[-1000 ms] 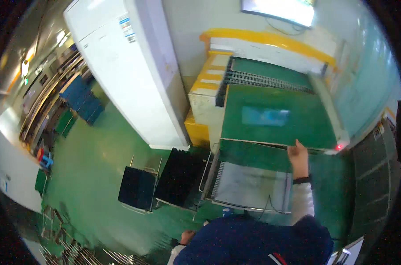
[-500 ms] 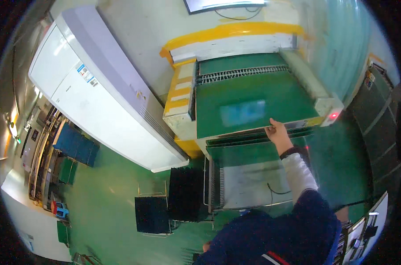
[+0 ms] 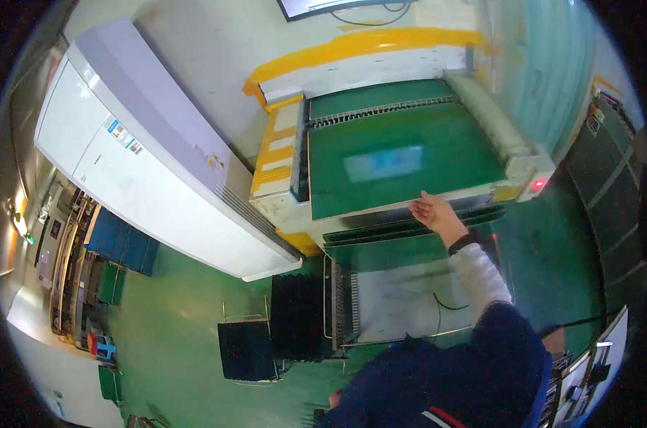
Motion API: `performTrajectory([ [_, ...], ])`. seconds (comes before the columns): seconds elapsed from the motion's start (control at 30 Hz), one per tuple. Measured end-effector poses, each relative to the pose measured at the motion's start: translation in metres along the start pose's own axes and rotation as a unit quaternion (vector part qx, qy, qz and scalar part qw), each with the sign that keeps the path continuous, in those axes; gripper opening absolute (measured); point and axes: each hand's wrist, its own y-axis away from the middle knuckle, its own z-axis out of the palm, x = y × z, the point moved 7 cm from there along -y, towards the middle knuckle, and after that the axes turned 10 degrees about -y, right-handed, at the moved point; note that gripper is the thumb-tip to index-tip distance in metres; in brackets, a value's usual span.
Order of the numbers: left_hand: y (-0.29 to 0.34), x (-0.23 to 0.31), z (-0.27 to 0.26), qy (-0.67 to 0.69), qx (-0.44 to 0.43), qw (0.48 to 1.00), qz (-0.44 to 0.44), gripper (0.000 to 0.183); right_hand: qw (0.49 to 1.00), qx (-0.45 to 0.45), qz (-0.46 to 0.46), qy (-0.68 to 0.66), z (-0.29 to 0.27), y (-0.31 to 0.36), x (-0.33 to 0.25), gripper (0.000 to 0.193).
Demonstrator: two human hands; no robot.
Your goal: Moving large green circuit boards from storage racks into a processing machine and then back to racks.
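A large green panel (image 3: 402,153) with a glossy reflection lies on the bed of a white machine (image 3: 530,175) with yellow tape. My right hand (image 3: 434,214) is at the panel's near edge, its fingers apart; one fingertip overlaps the edge and the others are below it. Whether they press on the panel is unclear. Below stands a slotted rack (image 3: 354,307) with several green panels (image 3: 380,232) near its top. Only a sliver of my left hand (image 3: 334,398) shows past my dark blue sleeve at the lower edge; its fingers are hidden.
A tall white cabinet air conditioner (image 3: 152,164) stands left of the machine. Two dark racks (image 3: 246,351) are on the green floor at lower centre. A red light (image 3: 537,185) glows on the machine's right corner. Dark grey panelling (image 3: 594,171) stands at the right.
My right hand has shifted a little left along the panel's edge, and its fingers look looser. The panel's near right corner sits farther back, baring more of the machine front.
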Motion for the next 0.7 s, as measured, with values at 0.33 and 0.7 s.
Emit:
performTrajectory([
  [0.33,-0.016,0.001,0.006,0.002,0.006,1.000,-0.003,0.035,0.999,-0.012,0.029,0.018,-0.005,-0.026,-0.007,0.033],
  [0.7,-0.017,0.003,0.002,0.041,-0.003,0.999,-0.010,0.029,0.995,-0.007,0.032,0.089,-0.003,-0.032,-0.010,0.036],
])
